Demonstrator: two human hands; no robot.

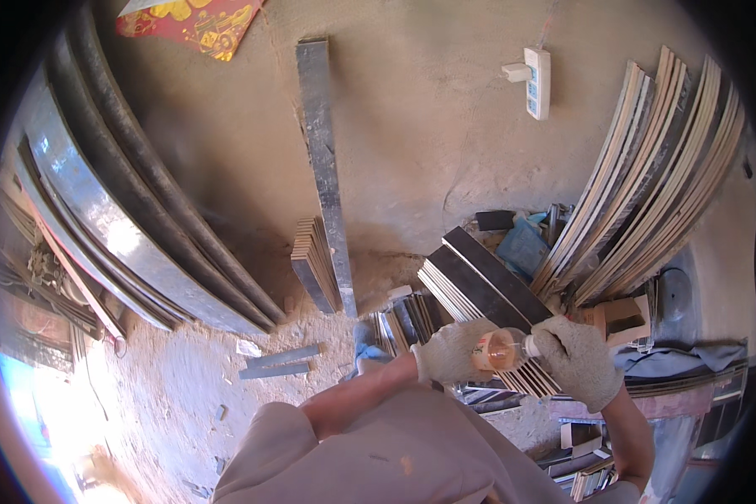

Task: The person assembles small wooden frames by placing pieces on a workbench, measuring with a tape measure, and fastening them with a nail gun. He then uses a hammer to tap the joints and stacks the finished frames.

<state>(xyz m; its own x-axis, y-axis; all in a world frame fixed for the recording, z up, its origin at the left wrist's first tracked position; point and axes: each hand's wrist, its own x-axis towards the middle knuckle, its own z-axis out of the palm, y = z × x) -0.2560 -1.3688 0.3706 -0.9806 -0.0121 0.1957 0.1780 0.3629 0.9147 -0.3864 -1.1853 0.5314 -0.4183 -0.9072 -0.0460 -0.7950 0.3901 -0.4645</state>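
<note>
A clear plastic bottle [500, 349] with a little orange-brown liquid and a printed label lies tilted sideways between my two gloved hands. My left hand [454, 351], in a pale knit work glove, is closed around the bottle's base end. At the other end, my right hand [581, 359], in a matching glove, has its fingers closed at the white cap [530, 346]. The glove hides part of the cap, so whether it is loose cannot be seen. Below and behind the bottle is a stack of dark-faced plywood strips [470, 273].
Long dark boards [118, 210] lean on the wall at left; bundled strips [647, 168] lean at right. One tall board [319, 143] stands mid-wall beside short strips [315, 265]. A white power strip [538, 84] hangs above. Cut pieces [281, 361] lie on the dusty floor. A cardboard box [626, 319] sits right.
</note>
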